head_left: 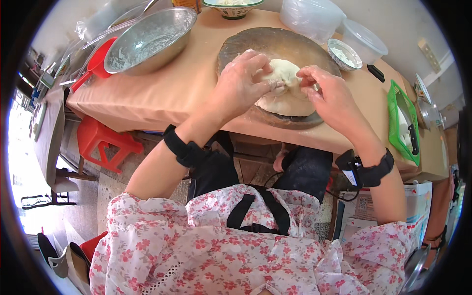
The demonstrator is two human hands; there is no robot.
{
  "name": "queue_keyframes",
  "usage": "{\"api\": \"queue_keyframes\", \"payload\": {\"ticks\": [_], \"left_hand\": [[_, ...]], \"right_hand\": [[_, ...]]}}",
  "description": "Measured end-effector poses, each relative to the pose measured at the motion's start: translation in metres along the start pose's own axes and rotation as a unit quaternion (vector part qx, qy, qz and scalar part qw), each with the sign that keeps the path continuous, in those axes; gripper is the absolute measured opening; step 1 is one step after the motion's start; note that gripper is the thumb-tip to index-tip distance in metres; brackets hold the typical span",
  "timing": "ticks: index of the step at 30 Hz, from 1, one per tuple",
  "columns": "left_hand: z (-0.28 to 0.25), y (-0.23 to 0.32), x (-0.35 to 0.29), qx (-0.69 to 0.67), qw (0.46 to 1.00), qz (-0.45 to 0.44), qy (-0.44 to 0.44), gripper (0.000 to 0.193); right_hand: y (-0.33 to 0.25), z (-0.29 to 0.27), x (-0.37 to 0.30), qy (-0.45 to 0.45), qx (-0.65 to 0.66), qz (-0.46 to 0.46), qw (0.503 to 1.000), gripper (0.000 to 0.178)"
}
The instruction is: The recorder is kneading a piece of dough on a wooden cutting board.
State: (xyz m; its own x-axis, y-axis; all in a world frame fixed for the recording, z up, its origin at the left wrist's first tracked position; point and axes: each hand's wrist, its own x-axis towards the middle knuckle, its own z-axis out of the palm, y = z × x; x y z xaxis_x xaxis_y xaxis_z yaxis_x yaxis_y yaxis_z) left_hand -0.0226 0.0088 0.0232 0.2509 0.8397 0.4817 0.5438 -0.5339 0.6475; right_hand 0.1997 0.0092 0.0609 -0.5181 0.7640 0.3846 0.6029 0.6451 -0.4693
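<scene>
Pale white dough (284,69) lies in a folded, rounded mass on a round wooden board (241,43). A second, flatter lobe of the dough shows nearer to me, by the board's front edge. My left hand (247,76) is closed on the dough's left side, with thumb and fingers pinching it. At the right side my right hand (322,84) has its fingers curled in, the tips at the dough's edge; the exact grip there is partly hidden. Flour dusts the fingers of both hands. A small bowl of white flour (344,54) stands beside the board at the right.
A large floury metal bowl (152,42) and a red dipper (101,59) stand at the left. Behind are a patterned bowl (233,10) and plastic-wrapped containers (312,19). A green basket (396,115) holding a black-handled knife (413,139) sits right. A red stool (101,140) stands below left.
</scene>
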Motion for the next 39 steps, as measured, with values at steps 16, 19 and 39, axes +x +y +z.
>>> {"api": "queue_keyframes", "payload": {"ticks": [16, 19, 39], "left_hand": [[0.041, -0.02, -0.027, 0.196, 0.958, 0.176, 0.11, 0.058], [0.04, -0.028, -0.008, 0.204, 0.962, 0.157, 0.092, 0.056], [0.026, -0.042, 0.037, 0.138, 0.988, 0.02, -0.06, 0.032]], "right_hand": [[0.005, 0.024, -0.009, 0.003, -0.066, -0.05, 0.997, 0.015], [0.014, 0.029, 0.009, 0.004, -0.099, -0.055, 0.994, 0.013], [0.053, 0.011, 0.05, -0.071, -0.031, 0.08, 0.994, 0.017]]}}
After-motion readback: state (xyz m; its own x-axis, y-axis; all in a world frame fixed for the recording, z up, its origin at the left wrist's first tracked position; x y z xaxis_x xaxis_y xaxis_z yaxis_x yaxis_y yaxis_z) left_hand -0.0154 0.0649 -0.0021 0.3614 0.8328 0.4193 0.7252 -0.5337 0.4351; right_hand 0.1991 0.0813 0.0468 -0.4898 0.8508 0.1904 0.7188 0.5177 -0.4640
